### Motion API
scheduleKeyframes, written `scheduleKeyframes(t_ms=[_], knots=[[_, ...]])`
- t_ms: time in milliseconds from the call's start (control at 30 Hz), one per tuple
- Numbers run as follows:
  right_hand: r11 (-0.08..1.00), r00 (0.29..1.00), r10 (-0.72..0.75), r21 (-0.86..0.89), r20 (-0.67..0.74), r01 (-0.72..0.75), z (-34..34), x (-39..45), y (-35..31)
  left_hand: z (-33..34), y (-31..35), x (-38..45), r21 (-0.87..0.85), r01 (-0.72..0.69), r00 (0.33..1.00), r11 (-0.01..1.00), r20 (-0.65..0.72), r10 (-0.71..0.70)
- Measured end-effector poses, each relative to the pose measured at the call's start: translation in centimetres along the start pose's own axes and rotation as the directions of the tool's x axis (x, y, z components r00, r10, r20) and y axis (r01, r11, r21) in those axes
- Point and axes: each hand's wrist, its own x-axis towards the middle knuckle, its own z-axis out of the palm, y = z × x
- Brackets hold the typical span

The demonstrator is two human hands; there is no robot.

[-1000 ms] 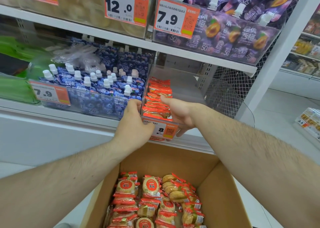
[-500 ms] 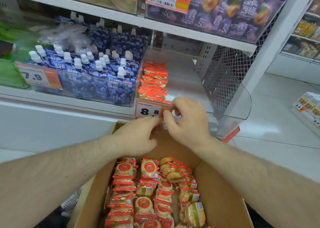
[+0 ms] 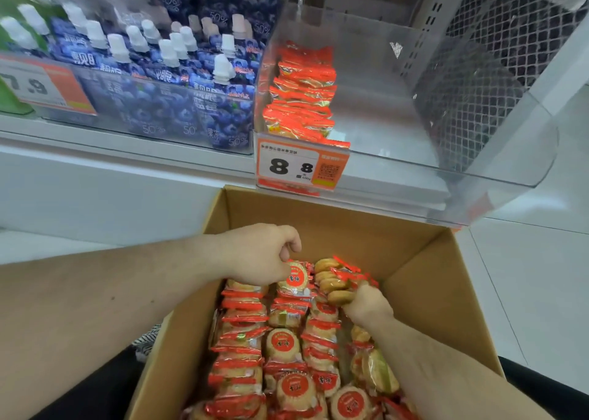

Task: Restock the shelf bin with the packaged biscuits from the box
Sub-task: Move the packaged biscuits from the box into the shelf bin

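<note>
Both hands down in the cardboard box (image 3: 424,279), which sits below the shelf's front edge. Left hand (image 3: 258,253): grip curled onto a round packaged biscuit (image 3: 294,277) at the box's far end. Right hand (image 3: 366,304): grip closed round a stack of biscuit packs (image 3: 334,279). Clear shelf bin (image 3: 446,164) holds one row of packs (image 3: 302,94) along its left wall. Price tag (image 3: 299,166) clipped at bin's front left corner.
</note>
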Motion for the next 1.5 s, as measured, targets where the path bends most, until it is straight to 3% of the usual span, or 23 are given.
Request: scheduleKeyframes(t_ms=[100,233,333,400,467,533,667,733,800,833,867,900,967,1000,1067,1167,1267,1500], knots=[[0.993,0.993,-0.086,-0.092,-0.080,0.079,-0.2,-1.0,-0.3,0.1,-0.1,0.0,0.003,0.023,0.999,1.000,0.044,-0.023],[0.899,0.953,-0.293,-0.316,0.080,0.303,-2.8,-3.1,-2.0,0.0,-0.5,-0.7,0.007,0.075,0.993,0.997,0.088,-0.076],[0.862,0.915,-0.389,-0.305,0.111,0.404,-5.1,-5.8,-4.5,0.0,-1.4,-2.1,-0.062,0.148,0.985,0.987,0.094,-0.142],[0.836,0.865,-0.500,-0.242,0.031,0.492,-6.3,-8.1,-6.1,0.1,-2.2,-3.3,-0.155,0.190,0.979,0.969,0.103,-0.175],[0.771,0.759,-0.635,-0.184,-0.145,0.609,-7.0,-10.8,-7.8,0.2,-2.7,-4.5,-0.269,0.243,0.969,0.932,0.099,-0.224],[0.673,0.601,-0.720,-0.136,-0.348,0.727,-7.1,-13.4,-9.3,0.1,-2.8,-5.6,-0.366,0.294,0.956,0.883,0.108,-0.273],[0.504,0.312,-0.751,-0.201,-0.582,0.840,-7.0,-16.7,-12.3,0.0,-2.8,-6.7,-0.587,0.317,0.947,0.745,0.163,-0.275],[0.450,0.224,-0.748,-0.230,-0.624,0.863,-7.4,-17.6,-13.2,-0.1,-2.9,-6.2,-0.669,0.270,0.951,0.693,0.076,-0.298],[0.387,0.191,-0.744,-0.181,-0.640,0.904,-7.7,-18.0,-13.2,-0.5,-3.3,-5.5,-0.676,0.210,0.947,0.706,-0.040,-0.320],[0.374,0.220,-0.737,-0.114,-0.639,0.920,-7.9,-17.8,-12.8,-0.8,-3.4,-5.3,-0.678,0.200,0.944,0.707,-0.062,-0.326],[0.407,0.300,-0.708,-0.022,-0.639,0.913,-7.9,-17.2,-12.4,-1.1,-3.5,-5.2,-0.685,0.192,0.944,0.703,-0.067,-0.324],[0.494,0.429,-0.649,0.081,-0.629,0.866,-7.9,-16.1,-11.9,-1.4,-3.6,-5.3,-0.692,0.186,0.948,0.698,-0.061,-0.314],[0.749,0.737,-0.476,0.218,-0.480,0.626,-7.2,-12.7,-10.9,-1.8,-3.7,-5.4,-0.712,0.175,0.958,0.680,-0.037,-0.285],[0.856,0.855,-0.377,0.219,-0.356,0.469,-6.5,-10.8,-10.4,-1.9,-3.8,-5.5,-0.716,0.170,0.962,0.677,-0.027,-0.271],[0.958,0.966,-0.210,0.167,-0.148,0.234,-5.1,-7.8,-9.9,-1.7,-4.3,-5.5,-0.712,0.172,0.967,0.681,-0.009,-0.254],[0.972,0.998,-0.039,0.232,0.050,0.026,-1.5,-3.6,-9.3,-1.3,-5.1,-5.4,-0.706,0.190,0.965,0.682,0.007,-0.262],[0.938,0.978,-0.090,0.345,0.189,0.020,3.8,0.9,-8.6,-1.0,-5.6,-4.9,-0.689,0.210,0.957,0.693,0.000,-0.290],[0.942,0.971,-0.084,0.337,0.222,0.005,1.9,-1.7,-10.2,-0.7,-5.2,-3.2,-0.668,0.229,0.952,0.709,0.000,-0.307]])
